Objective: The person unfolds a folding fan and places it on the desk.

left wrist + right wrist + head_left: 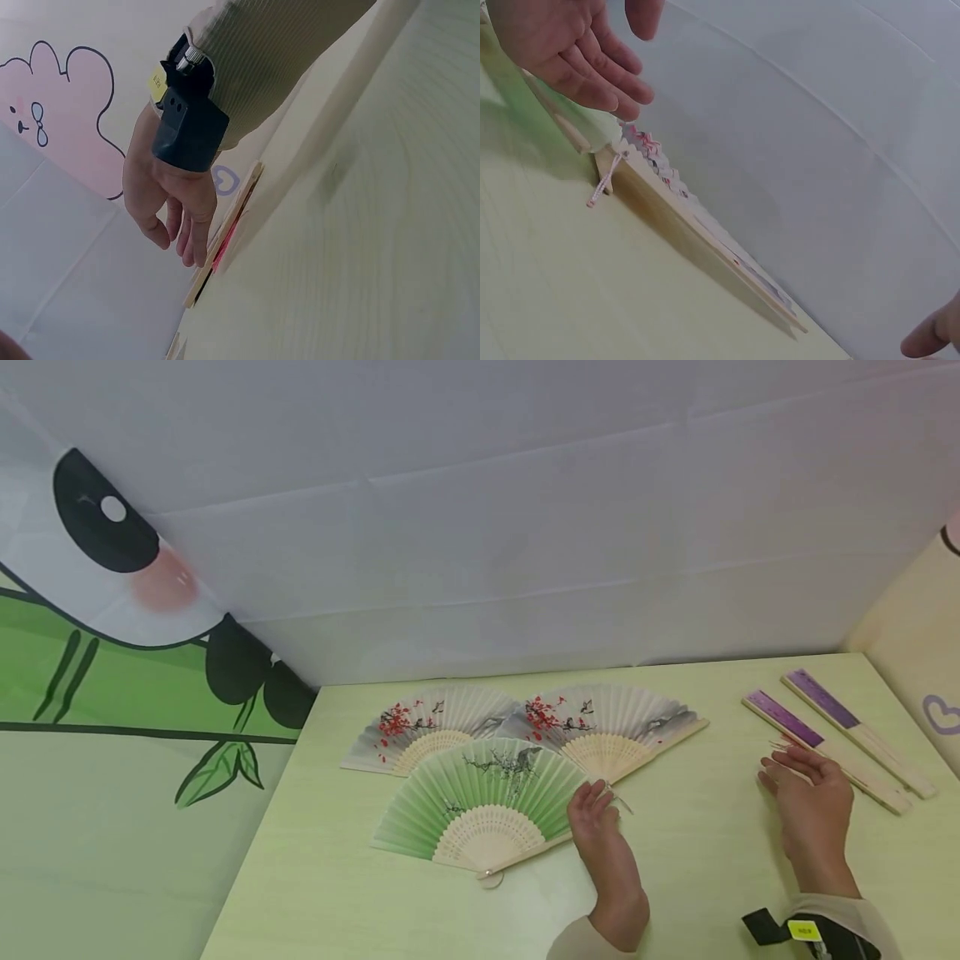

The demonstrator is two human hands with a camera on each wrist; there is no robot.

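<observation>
An open green fan [442, 793] with a dark branch print lies on the table, its pale ribs meeting at the bottom. My left hand [600, 835] hovers by its right end, fingers loosely extended; the right wrist view shows this hand [570, 56] with nothing in it. Whether it touches the fan, I cannot tell. Behind lie two open white-grey fans with red blossoms, a left one [435, 714] and a right one [600, 714]. My right hand [817, 810], fingers loosely bent and holding nothing, is beside two folded fans with purple leaves, the nearer one [787, 718] and the farther one [825, 697].
The pale yellow-green table [322, 893] meets a white-grey sheet [525, 527] at the back. Cartoon-printed panels flank it on both sides. A thin cord with a small end hangs from the right blossom fan's pivot. A black camera strap [840, 935] circles my right wrist.
</observation>
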